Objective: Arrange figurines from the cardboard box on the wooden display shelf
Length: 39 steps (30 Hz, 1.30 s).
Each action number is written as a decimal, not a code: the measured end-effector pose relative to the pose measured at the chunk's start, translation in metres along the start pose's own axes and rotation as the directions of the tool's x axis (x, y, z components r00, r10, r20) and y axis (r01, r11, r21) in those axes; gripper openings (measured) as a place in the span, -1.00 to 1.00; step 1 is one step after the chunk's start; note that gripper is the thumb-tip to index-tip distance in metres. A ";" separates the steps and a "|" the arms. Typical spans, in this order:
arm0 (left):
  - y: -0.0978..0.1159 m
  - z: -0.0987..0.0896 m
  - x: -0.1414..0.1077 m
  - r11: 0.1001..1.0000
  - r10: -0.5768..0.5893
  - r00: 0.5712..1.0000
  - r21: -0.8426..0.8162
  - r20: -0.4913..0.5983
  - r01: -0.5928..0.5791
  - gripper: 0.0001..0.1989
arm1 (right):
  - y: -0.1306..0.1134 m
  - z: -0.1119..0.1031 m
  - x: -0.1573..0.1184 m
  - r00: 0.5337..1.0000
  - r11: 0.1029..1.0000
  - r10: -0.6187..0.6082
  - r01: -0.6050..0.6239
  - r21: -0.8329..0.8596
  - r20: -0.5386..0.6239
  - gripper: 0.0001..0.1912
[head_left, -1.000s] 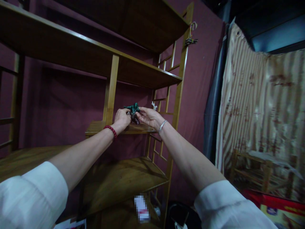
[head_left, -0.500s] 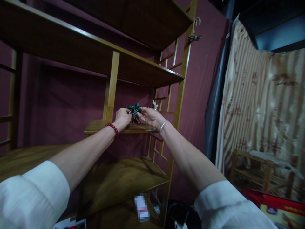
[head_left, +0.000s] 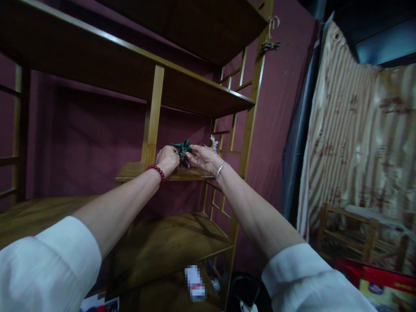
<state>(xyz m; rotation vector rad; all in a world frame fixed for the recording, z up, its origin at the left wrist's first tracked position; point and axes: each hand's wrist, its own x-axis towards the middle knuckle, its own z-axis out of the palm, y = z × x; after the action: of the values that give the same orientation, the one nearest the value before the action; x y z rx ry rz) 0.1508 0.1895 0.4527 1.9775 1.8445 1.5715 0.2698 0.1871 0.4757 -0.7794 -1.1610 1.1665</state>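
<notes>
Both your arms reach forward, converging toward centre: your left hand (head_left: pixel 168 158) extends toward eleven o'clock, its fingers curled, while your right hand (head_left: pixel 204 158) reaches toward twelve, palm turned inward, fingers partly extended toward your left hand.

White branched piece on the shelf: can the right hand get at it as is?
Probably yes. The right hand is open at the green ornament; the white branched piece shows just past the back of that hand, nothing visible between. Depth is uncertain.
</notes>
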 end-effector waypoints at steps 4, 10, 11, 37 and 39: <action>0.000 -0.002 -0.001 0.999 0.012 1.000 0.038 0.010 -0.013 -0.72 | 0.001 0.000 0.001 1.000 1.000 0.006 -0.006 0.009 -0.014 -0.85; 0.002 -0.007 -0.005 0.997 0.017 0.999 0.077 0.027 -0.019 -0.72 | 0.004 0.000 0.003 1.000 1.000 -0.002 0.002 0.001 -0.009 -0.85; 0.003 -0.007 -0.005 0.996 0.013 1.000 0.082 0.027 -0.015 -0.72 | 0.004 0.000 0.003 1.000 1.000 0.000 0.000 0.002 -0.007 -0.85; -0.001 0.000 0.005 0.995 -0.037 0.998 0.090 0.058 0.032 -0.69 | 0.014 -0.001 0.012 0.999 0.996 -0.048 0.048 -0.081 0.001 -0.81; -0.001 0.001 0.005 0.995 -0.044 0.997 0.096 0.061 0.038 -0.70 | 0.015 -0.001 0.011 0.997 0.990 -0.066 0.062 -0.127 -0.027 -0.81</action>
<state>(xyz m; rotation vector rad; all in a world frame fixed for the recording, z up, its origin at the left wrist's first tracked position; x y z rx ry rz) 0.1498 0.1943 0.4548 1.9876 1.9574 1.4194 0.2665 0.2016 0.4647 -0.8475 -1.2338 1.0318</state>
